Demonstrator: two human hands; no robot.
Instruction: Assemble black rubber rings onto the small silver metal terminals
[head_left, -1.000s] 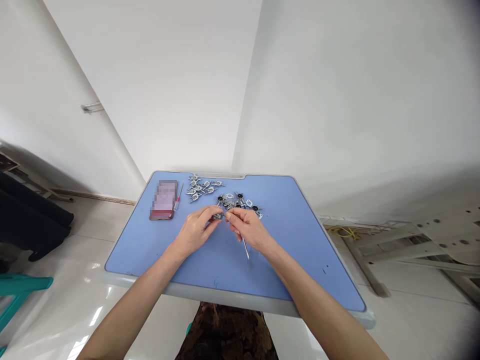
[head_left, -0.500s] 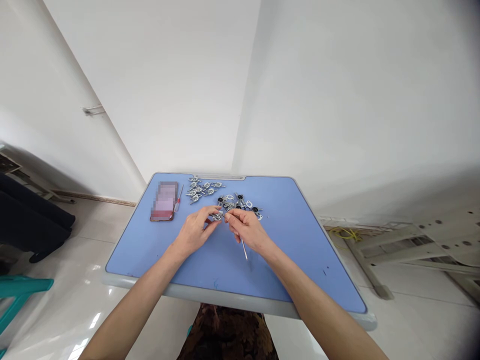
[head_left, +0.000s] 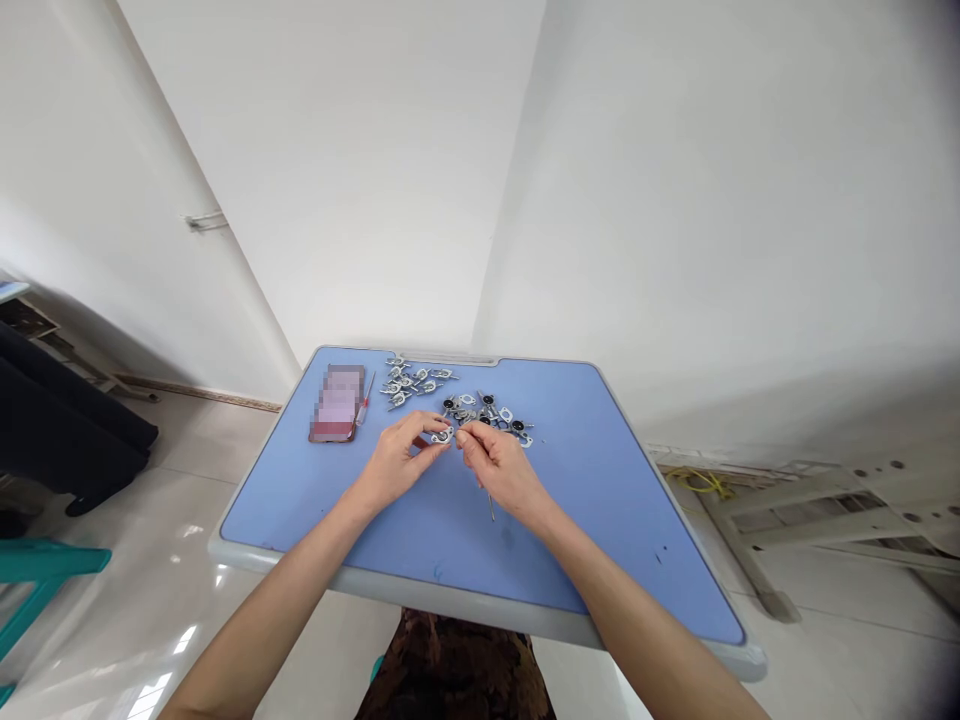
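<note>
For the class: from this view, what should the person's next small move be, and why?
Probably steady the small metal bracket in the left hand and bring the thin metal pin in the right hand to it: both hands' fingers nearly meet there.

I have room along the tabletop's (head_left: 637, 560) right side; metal fittings (head_left: 487, 412) and a phone (head_left: 337, 404) crowd the far edge.
</note>
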